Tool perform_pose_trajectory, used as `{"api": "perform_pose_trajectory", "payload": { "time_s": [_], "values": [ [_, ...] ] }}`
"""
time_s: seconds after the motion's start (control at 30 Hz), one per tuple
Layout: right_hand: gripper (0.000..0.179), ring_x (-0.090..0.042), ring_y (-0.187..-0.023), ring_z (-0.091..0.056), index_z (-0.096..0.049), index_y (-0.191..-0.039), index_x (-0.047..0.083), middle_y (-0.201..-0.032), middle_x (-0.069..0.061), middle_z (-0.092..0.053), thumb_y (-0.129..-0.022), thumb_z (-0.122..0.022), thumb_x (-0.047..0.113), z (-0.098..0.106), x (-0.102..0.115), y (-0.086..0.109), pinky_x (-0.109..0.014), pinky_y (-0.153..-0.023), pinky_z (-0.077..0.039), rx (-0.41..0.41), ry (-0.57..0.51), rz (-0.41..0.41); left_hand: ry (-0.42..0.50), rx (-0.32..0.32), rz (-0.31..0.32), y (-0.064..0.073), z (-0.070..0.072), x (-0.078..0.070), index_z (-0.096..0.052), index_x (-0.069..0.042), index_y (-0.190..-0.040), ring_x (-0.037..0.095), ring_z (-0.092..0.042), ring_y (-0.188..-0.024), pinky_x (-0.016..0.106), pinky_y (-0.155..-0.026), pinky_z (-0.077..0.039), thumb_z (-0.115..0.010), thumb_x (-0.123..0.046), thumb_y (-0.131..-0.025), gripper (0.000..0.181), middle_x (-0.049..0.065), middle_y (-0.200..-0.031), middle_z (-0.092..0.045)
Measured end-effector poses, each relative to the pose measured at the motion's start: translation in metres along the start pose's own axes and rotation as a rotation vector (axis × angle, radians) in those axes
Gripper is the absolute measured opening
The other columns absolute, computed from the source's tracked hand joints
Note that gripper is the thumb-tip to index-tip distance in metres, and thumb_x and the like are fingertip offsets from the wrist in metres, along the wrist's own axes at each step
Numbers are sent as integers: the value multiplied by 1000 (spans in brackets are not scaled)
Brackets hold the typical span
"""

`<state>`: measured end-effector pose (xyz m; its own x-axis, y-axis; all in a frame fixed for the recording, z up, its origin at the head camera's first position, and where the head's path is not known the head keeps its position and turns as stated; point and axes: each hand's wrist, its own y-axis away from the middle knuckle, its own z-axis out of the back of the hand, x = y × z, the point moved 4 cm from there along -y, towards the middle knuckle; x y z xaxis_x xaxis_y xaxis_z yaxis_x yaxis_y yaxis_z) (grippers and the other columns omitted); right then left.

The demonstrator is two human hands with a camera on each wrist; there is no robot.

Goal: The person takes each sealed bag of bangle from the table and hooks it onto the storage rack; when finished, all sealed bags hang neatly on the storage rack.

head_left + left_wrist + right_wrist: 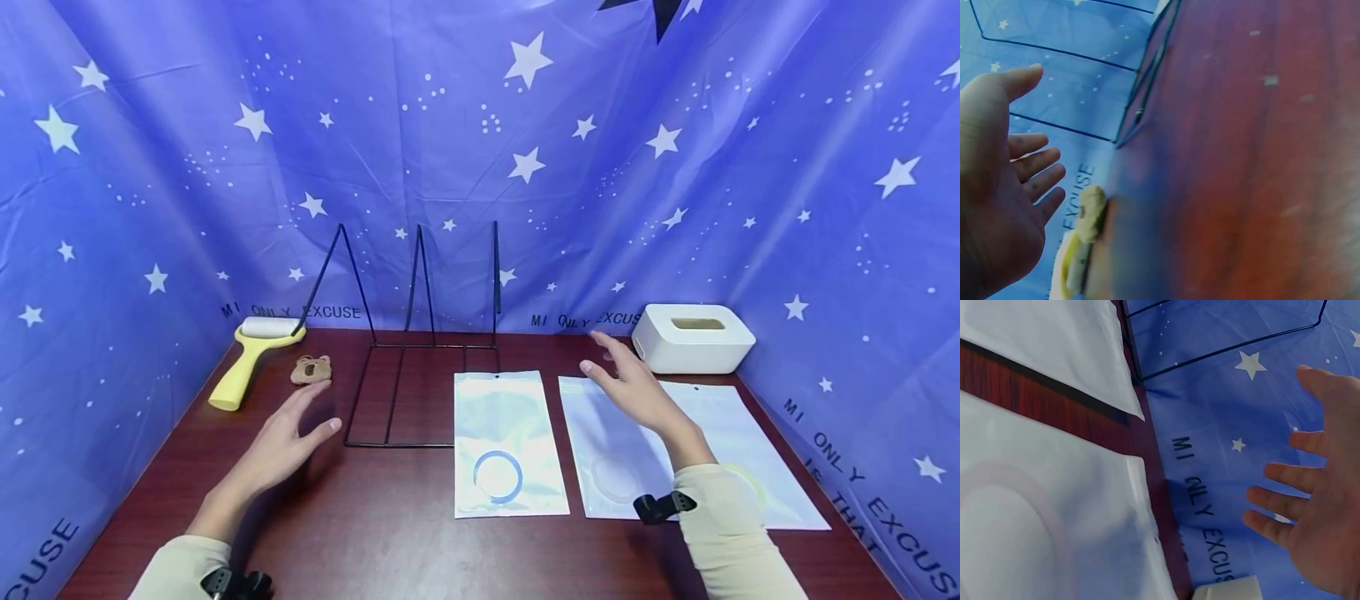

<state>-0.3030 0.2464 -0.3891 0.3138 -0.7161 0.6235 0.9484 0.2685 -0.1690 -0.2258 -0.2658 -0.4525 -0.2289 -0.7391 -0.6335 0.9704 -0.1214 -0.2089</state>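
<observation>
My left hand (pixel 281 446) hovers over the table's left side with fingers extended and nothing in it. Just beyond its fingertips lies a small brown animal-shaped piece with a hole (pixel 311 370). My right hand (pixel 637 387), also bare with fingers spread, is held above a white pouch with a faint pink ring (pixel 588 454). Left of that pouch, another white pouch with a blue ring (pixel 498 417) overlaps the base of a black wire rack (pixel 375 396). A third white pouch with a yellow ring (pixel 772 467) lies partly behind the right forearm.
A lint roller with a yellow handle (pixel 238 379) lies at the back left. At the back right stands a white tissue box (pixel 693 337) with a slot on top. Blue star-printed cloth (pixel 450 125) encloses the dark red wooden table (pixel 390 533) at the back and sides.
</observation>
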Motion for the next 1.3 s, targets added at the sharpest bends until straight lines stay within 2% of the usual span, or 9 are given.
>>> {"api": "perform_pose_trajectory", "payload": {
  "time_s": [0.23, 0.53, 0.87, 1.17, 1.3],
  "values": [
    [71, -48, -141, -49, -26, -163, 12, -162, -24, -39, -107, -54, 44, -23, 1, -3, -63, -110, -46, 36, -97, -14, 10, 13, -16, 4, -19, 6, -43, -4, -154, 45, -42, -145, 68, -112, -37, -71, -35, -98, 70, 21, -157, -44],
    [64, -44, -133, -57, -35, -159, 9, -153, -25, -50, -106, -59, 36, -51, -4, -15, -57, -108, -50, 25, -198, -14, 27, -31, -37, 1, -26, 12, -51, -3, -149, 42, -45, -144, 65, -113, -38, -77, -28, -93, 66, 18, -154, -50],
    [58, -41, -130, -60, -43, -153, 0, -142, -26, -61, -104, -63, 24, -71, -10, -23, -52, -108, -51, -10, -293, -90, -7, -42, -23, 6, -32, 24, -56, -6, -146, 44, -48, -141, 65, -111, -40, -79, -30, -92, 63, 19, -150, -55],
    [54, -37, -125, -64, -48, -148, -5, -132, -25, -66, -101, -65, 15, -84, -21, -30, -39, -100, -56, -5, -333, -197, -48, -38, -16, 5, -39, 24, -60, -8, -143, 47, -46, -142, 73, -110, -34, -79, -34, -92, 60, 26, -150, -54],
    [51, -31, -116, -68, -51, -146, -6, -124, -22, -68, -101, -64, 14, -90, -25, -32, -30, -92, -56, 2, -337, -220, -49, -47, -19, 4, -40, 25, -61, -8, -142, 45, -44, -144, 75, -110, -32, -78, -31, -93, 57, 24, -150, -55]
  ]
}}
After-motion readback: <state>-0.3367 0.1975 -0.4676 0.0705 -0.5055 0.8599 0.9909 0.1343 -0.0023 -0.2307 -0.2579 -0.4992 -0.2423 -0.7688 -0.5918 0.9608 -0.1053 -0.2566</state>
